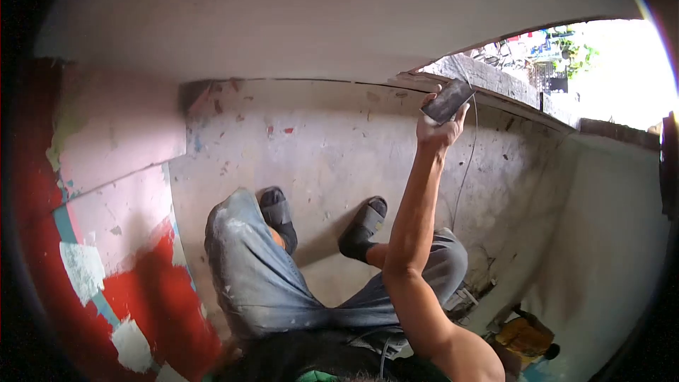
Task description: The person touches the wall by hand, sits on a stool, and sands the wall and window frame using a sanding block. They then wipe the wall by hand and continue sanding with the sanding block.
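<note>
My right hand [440, 127] is raised at the end of an outstretched arm, near the wooden sill of the opening. Its fingers wrap around a dark grey, dusty sanding block [448, 102], whose flat face is turned toward me. White dust marks the palm below it. Beside the hand a thin cord [473, 145] passes the sill and runs down toward my right knee. Over the hand rises a smooth pale wall [283, 21]. No part of my left hand shows.
Bright light comes through the opening above the sill [523, 85] at upper right. My sandalled feet [276, 209] are on the paint-flecked floor [304, 141]. Red and white patched paint [159, 283] covers the left side. A yellowish-brown object [525, 338] lies at lower right.
</note>
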